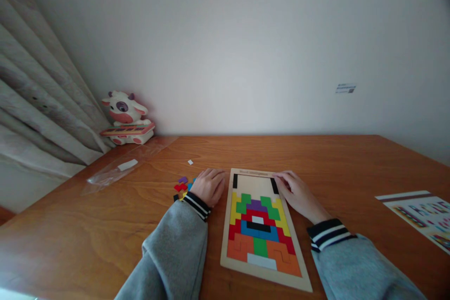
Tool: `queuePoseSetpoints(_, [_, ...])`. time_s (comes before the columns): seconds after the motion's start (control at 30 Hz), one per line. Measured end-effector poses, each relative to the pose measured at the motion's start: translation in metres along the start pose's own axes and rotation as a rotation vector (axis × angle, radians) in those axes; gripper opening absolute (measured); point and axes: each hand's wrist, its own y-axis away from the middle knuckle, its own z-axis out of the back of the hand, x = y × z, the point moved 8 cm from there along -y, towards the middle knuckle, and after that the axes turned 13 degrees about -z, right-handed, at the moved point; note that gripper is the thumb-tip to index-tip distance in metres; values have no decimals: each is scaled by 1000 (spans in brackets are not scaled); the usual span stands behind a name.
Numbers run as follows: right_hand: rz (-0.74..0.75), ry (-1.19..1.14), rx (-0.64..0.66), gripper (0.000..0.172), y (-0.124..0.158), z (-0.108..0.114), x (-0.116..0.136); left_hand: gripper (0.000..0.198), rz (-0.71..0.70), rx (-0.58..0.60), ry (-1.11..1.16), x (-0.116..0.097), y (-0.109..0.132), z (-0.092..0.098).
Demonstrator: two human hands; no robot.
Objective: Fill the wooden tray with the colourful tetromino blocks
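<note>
A wooden puzzle board [235, 262] lies flat on the table in front of me, mostly filled with coloured block pieces; its far strip is bare wood with a black piece in each far corner. My left hand [209, 186] rests knuckles-up just left of the board, fingers curled over loose pieces, and what it grips is hidden. Loose purple, red and blue pieces [182, 184] lie beside it. My right hand [294, 191] rests on the board's far right edge, fingertips close together by the black corner piece [274, 185].
A cow-shaped toy [124, 118] stands at the far left by a curtain. A clear plastic bag [116, 171] lies on the wooden table [105, 225]. A printed pattern sheet [422, 215] sits at the right edge. A wall runs behind the table.
</note>
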Motion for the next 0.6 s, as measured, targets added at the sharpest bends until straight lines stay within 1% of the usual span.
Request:
queuePoseSetpoints(0.1, [15, 35, -64, 34, -3, 11, -5, 32, 29, -54, -68, 16, 12, 19])
queuePoseSetpoints(0.2, [-16, 66, -172, 35, -6, 29, -24, 31, 73, -73, -128, 39, 32, 33])
queuePoseSetpoints(0.27, [-48, 82, -224, 36, -7, 39, -40, 33, 98, -36, -152, 56, 50, 39])
queuePoseSetpoints(0.3, [-54, 103, -234, 36, -8, 41, -47, 38, 109, 2, -153, 64, 60, 40])
queuePoseSetpoints(0.4, [-73, 153, -216, 36, -9, 43, -60, 51, 174, 97, -131, 84, 87, 41])
queuePoseSetpoints(0.47, [-96, 146, -207, 37, -9, 42, -62, 53, 189, 132, -91, 87, 96, 40])
queuePoseSetpoints(0.5, [-104, 137, -207, 37, -9, 42, -61, 51, 185, 137, -70, 85, 96, 39])
queuePoseSetpoints(0.6, [-104, 115, -210, 37, -8, 39, -53, 43, 140, 126, -28, 70, 84, 30])
